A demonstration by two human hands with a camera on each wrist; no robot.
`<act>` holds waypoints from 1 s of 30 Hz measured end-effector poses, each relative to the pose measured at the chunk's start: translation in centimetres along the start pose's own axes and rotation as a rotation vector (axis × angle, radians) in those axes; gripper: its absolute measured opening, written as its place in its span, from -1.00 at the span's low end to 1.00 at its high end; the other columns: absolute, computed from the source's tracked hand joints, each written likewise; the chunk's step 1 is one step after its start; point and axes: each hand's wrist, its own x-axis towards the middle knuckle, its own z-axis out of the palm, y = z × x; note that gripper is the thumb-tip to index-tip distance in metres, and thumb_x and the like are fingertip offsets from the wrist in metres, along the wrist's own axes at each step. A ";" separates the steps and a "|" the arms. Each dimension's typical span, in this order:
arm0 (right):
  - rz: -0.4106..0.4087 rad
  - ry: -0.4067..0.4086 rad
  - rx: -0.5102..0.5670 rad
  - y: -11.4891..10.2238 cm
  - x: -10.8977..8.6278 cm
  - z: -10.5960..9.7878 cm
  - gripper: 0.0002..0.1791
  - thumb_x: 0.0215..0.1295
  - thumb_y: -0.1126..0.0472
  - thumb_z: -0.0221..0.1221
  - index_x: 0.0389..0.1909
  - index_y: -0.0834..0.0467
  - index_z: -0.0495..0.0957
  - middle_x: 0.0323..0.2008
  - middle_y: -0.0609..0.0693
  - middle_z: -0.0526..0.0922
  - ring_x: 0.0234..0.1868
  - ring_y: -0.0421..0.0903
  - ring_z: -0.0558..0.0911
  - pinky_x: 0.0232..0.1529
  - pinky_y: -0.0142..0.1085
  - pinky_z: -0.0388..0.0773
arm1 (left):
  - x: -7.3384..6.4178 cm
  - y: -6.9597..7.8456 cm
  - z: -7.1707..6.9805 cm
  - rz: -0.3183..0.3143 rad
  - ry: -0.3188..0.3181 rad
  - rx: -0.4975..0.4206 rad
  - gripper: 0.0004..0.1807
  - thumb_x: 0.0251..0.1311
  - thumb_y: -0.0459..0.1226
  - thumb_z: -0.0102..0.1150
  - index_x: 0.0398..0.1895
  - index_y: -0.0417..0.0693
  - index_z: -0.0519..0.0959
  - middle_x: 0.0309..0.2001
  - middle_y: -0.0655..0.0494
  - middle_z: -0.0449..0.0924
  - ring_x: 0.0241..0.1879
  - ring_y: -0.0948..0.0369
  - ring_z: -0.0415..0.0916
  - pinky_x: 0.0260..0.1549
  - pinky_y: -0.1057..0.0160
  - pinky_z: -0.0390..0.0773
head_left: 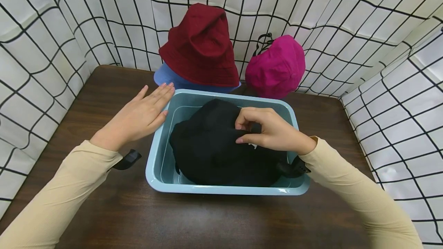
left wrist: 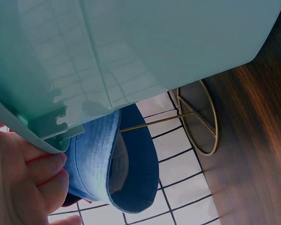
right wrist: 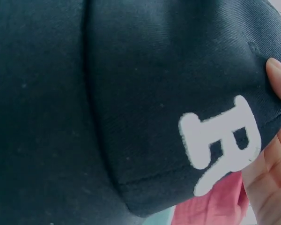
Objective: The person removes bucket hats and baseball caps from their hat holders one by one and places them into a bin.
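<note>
A light blue plastic basin (head_left: 228, 190) stands on the dark wooden table, with a black cap (head_left: 211, 149) spread over most of its inside. My right hand (head_left: 270, 130) reaches over the basin's right half and pinches the cap's fabric between thumb and fingers. In the right wrist view a white letter R (right wrist: 201, 140) shows on the black cloth, close to the thumb (right wrist: 278, 77). My left hand (head_left: 143, 112) rests at the basin's upper left rim with its fingers straight and close together. From the left wrist view, its fingers lie against the basin's outer edge.
Behind the basin, a dark red bucket hat (head_left: 202, 45) sits over a blue hat (head_left: 178, 78). To its right is a magenta cap (head_left: 277, 66). A gold wire stand (left wrist: 213, 136) holds up the blue hat. White walls with a black grid (head_left: 135, 14) enclose the brown table (head_left: 166, 218).
</note>
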 end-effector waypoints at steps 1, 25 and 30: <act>0.005 -0.006 0.003 0.2 0.0 0.2 -0.71 -0.06 0.36 0.42 -0.37 0.15 0.50 -0.43 -0.12 0.50 -0.37 -0.22 0.48 -0.29 -0.32 0.51 | 0.0 0.0 0.0 0.000 0.000 0.001 -0.33 0.35 -0.14 -0.16 0.43 -0.28 0.03 0.45 -0.16 -0.03 0.44 -0.02 -0.14 0.34 -0.14 -0.17; 0.134 -0.211 0.022 2.9 0.7 2.7 -0.76 0.02 0.32 0.38 -0.35 0.16 0.50 -0.44 -0.09 0.47 -0.45 -0.21 0.45 -0.38 -0.35 0.50 | 0.0 0.0 0.0 0.003 -0.002 -0.002 -0.33 0.35 -0.14 -0.16 0.43 -0.28 0.03 0.45 -0.16 -0.03 0.44 -0.02 -0.14 0.35 -0.13 -0.20; 0.154 -0.279 0.012 3.4 1.0 3.5 -0.77 0.03 0.32 0.38 -0.36 0.17 0.49 -0.46 -0.08 0.46 -0.46 -0.22 0.43 -0.38 -0.39 0.48 | 0.0 0.0 0.0 0.002 -0.002 -0.006 -0.33 0.35 -0.14 -0.15 0.43 -0.28 0.04 0.45 -0.16 -0.03 0.44 -0.02 -0.14 0.35 -0.13 -0.20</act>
